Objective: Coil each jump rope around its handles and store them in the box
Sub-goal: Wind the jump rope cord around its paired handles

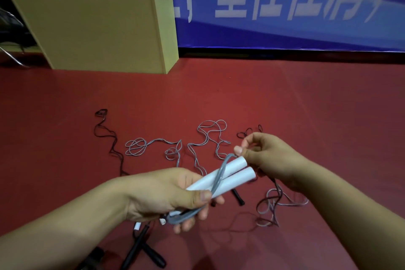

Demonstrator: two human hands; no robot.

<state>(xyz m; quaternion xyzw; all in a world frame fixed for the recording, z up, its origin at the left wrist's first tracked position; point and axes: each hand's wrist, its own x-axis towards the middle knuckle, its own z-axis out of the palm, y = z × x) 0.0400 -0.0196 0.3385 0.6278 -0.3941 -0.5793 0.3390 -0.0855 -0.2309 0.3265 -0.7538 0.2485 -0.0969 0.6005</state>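
Observation:
My left hand [173,195] grips two white jump-rope handles [228,174] held side by side, pointing up to the right. A grey rope [219,178] crosses over them in one loop and bunches under my left fingers. My right hand [269,158] pinches that grey rope just beyond the handle tips. The rest of the grey rope [206,138] lies in loose curls on the red floor. A black rope [105,131] trails on the floor to the left. Two black handles [140,247] lie crossed below my left wrist. The yellow box [98,28] stands at the back left.
A blue banner [285,6] with white characters covers the back wall. More loose rope curls [276,206] lie under my right forearm, beside another black handle [237,197]. Dark cables and a metal frame [11,35] sit left of the box. Red floor stretches to the right.

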